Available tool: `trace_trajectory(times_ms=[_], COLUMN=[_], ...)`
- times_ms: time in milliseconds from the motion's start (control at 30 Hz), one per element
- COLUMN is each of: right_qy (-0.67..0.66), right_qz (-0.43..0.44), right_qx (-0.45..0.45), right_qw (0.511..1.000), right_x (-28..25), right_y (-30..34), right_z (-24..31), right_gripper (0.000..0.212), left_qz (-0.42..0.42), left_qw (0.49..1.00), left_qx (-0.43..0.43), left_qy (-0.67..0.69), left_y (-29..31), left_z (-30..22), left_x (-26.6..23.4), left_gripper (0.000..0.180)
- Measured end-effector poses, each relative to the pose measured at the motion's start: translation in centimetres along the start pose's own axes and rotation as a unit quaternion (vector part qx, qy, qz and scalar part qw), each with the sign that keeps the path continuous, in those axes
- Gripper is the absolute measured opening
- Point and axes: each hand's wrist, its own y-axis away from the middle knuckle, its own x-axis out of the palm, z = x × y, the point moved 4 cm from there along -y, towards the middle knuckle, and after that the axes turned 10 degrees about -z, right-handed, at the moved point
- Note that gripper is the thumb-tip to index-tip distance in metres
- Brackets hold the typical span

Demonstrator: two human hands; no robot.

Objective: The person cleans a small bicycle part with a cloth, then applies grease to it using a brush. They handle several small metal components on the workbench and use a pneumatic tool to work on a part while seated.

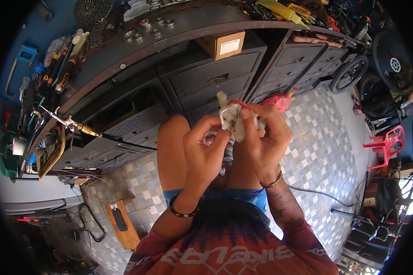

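Observation:
Over my lap, a crumpled off-white rag point(233, 120) with a red edge is pinched between both hands. My left hand point(203, 149) is closed, thumb and fingertips on the rag's left side. A small shiny metal bit shows by its curled fingers; I cannot make out what it is. Thumb and bent fingers of my right hand point(270, 137) press the cloth from the right. Whatever may be inside its folds is hidden.
Ahead, a dark workbench point(188, 28) carries several ring bearings point(156, 32) and hand tools. A cardboard box point(228, 45) sits atop black drawers point(215, 78). An air blow gun point(73, 124) hangs at left; a red chair point(390, 143) and bicycle wheels point(348, 73) stand right.

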Motion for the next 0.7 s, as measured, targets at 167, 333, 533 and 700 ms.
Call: trace_trajectory(times_ms=[167,333,533,700], right_qy=[-0.143,-0.125,-0.055,-0.036], right_qz=[0.018,0.074,0.021,-0.071], right_qx=[0.199,0.124,0.046,-0.136], right_qw=[0.969,0.982,0.997,0.987], right_x=[0.0,0.2,-0.7,-2.2], right_y=[0.2,0.5,-0.6,-2.2], right_z=[-1.3,-1.0,0.2,0.9], right_gripper=[0.013,0.012,0.01,0.018], left_qz=[0.023,0.1,0.063,0.109], left_qw=[0.976,0.993,0.996,0.961], left_qx=[-0.093,0.064,0.054,-0.154], left_qy=[0.197,0.005,0.02,0.203], left_y=[-0.6,-2.6,-2.6,1.2], left_z=[1.6,-1.2,-1.6,5.2], left_x=[-1.0,-0.2,0.4,0.3], left_gripper=[0.027,0.017,0.015,0.02])
